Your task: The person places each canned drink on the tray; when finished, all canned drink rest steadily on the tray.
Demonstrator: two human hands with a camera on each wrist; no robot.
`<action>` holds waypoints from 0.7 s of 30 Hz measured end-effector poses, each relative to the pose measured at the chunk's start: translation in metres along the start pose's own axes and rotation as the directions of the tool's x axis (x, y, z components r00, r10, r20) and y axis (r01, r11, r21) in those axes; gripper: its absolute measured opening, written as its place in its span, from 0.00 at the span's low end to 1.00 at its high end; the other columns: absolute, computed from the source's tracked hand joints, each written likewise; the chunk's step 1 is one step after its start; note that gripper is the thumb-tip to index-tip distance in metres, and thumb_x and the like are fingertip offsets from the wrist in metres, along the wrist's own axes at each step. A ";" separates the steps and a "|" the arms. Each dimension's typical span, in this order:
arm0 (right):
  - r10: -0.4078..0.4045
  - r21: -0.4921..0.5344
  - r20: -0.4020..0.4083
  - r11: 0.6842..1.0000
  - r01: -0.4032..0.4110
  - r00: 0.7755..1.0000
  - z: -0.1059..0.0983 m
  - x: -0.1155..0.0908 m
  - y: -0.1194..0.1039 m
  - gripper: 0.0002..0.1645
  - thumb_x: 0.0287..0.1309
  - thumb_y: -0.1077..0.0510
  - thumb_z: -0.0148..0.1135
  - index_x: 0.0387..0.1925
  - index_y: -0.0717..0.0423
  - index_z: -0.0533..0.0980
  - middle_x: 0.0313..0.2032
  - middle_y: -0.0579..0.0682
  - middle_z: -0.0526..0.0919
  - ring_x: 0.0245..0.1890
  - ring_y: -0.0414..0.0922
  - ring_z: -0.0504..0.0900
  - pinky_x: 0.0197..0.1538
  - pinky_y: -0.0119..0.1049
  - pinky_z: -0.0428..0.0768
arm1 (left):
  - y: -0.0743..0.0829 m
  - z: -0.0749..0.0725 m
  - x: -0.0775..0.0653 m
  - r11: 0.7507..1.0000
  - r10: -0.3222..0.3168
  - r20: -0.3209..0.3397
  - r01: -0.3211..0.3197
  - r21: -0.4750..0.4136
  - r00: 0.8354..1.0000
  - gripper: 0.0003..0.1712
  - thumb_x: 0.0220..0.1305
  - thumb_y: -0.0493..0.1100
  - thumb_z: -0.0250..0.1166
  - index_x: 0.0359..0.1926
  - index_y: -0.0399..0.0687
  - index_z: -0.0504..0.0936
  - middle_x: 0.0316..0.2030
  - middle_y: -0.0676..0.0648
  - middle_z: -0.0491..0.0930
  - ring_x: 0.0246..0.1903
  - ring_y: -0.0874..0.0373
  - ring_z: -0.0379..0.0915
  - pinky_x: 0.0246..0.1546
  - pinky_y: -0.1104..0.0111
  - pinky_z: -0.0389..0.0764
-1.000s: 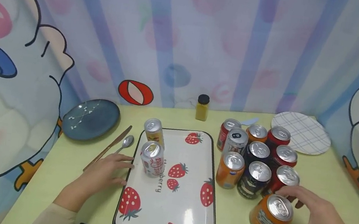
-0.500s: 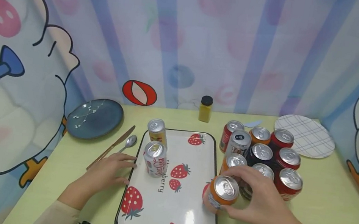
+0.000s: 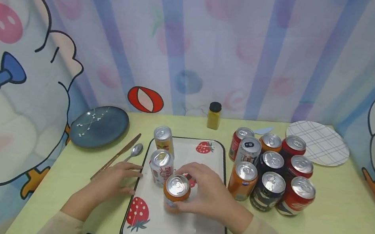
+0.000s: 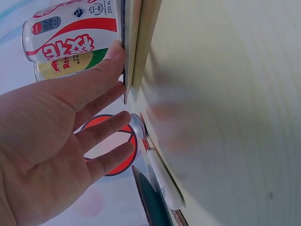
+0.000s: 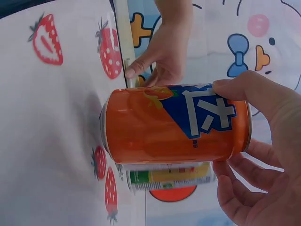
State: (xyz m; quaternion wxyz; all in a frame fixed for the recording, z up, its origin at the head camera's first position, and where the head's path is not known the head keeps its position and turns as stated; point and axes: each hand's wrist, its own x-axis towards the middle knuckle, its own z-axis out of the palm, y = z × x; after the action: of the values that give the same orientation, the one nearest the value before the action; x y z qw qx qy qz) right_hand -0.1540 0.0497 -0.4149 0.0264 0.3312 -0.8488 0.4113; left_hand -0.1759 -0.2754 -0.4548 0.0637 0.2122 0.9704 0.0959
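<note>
My right hand point(image 3: 210, 196) grips an orange soda can point(image 3: 177, 187) near its top, between thumb and fingers. In the right wrist view the orange can point(image 5: 141, 127) is held close over the strawberry-print tray point(image 3: 202, 229), its base toward the tray surface. Just behind it on the tray stand a white cola can with red lettering point(image 3: 160, 168) and a slimmer yellow-and-silver can point(image 3: 164, 139). At the tray's left edge is my left hand point(image 3: 110, 180), fingers extended and the fingertips right at the rim. The left wrist view shows that hand point(image 4: 51, 127) holding nothing.
Several cans, among them an orange can point(image 3: 242, 180) and a red can point(image 3: 296, 196), stand grouped right of the tray. A knife point(image 3: 121, 151), a spoon point(image 3: 135, 151) and a dark plate point(image 3: 99, 126) lie left. Behind are a yellow jar point(image 3: 214, 116) and a checked plate point(image 3: 318, 143).
The right hand has carried the orange can leftward from the table beside the can group to over the tray, in front of the cola can. The left hand has stayed at the tray's edge.
</note>
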 end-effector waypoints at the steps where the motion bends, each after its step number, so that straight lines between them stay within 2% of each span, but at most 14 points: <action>1: 0.012 0.013 0.013 1.000 -0.012 1.000 0.004 0.003 -0.002 0.38 0.36 0.48 0.87 0.53 0.45 0.80 0.53 0.39 0.84 0.52 0.37 0.80 0.57 0.42 0.84 | 0.000 0.000 0.000 1.000 0.001 -0.003 -0.001 -0.003 1.000 0.30 0.55 0.49 0.80 0.60 0.52 0.86 0.67 0.44 0.78 0.68 0.41 0.71 0.65 0.42 0.76; 5: 0.033 0.022 0.045 0.999 -0.034 0.998 0.018 0.013 -0.010 0.41 0.38 0.46 0.87 0.57 0.45 0.79 0.56 0.39 0.83 0.58 0.37 0.78 0.62 0.43 0.82 | 0.000 0.000 -0.001 1.000 0.010 -0.017 -0.010 0.004 1.000 0.30 0.54 0.49 0.80 0.59 0.52 0.86 0.66 0.45 0.79 0.68 0.41 0.73 0.65 0.43 0.77; 11: 0.013 0.019 0.020 1.000 -0.013 1.000 0.033 0.020 -0.013 0.41 0.40 0.47 0.86 0.58 0.45 0.79 0.55 0.39 0.83 0.54 0.36 0.78 0.58 0.39 0.84 | 0.003 -0.001 0.000 0.999 0.014 -0.024 -0.013 0.030 1.000 0.30 0.54 0.49 0.80 0.58 0.53 0.86 0.66 0.46 0.79 0.67 0.42 0.73 0.64 0.43 0.78; 17: 0.004 -0.025 0.020 1.000 -0.004 1.000 0.044 0.024 -0.011 0.40 0.41 0.45 0.86 0.58 0.45 0.80 0.56 0.41 0.82 0.55 0.38 0.77 0.60 0.39 0.83 | 0.003 -0.001 0.000 0.999 -0.012 -0.010 0.013 0.036 1.000 0.30 0.53 0.50 0.81 0.59 0.54 0.86 0.66 0.46 0.78 0.68 0.43 0.72 0.63 0.41 0.78; 21: 0.005 -0.061 0.021 0.998 -0.003 1.000 0.048 0.025 -0.010 0.41 0.44 0.43 0.85 0.60 0.45 0.80 0.60 0.43 0.81 0.58 0.40 0.78 0.61 0.39 0.83 | 0.002 0.000 -0.001 0.999 -0.007 -0.020 0.008 0.040 1.000 0.30 0.53 0.51 0.81 0.58 0.55 0.87 0.66 0.47 0.78 0.68 0.43 0.73 0.63 0.42 0.78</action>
State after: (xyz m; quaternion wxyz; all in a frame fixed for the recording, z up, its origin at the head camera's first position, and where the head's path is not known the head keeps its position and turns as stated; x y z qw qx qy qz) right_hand -0.1568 -0.0019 -0.4321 0.0268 0.3328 -0.8619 0.3817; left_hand -0.1742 -0.2740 -0.4545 0.0504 0.2090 0.9735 0.0782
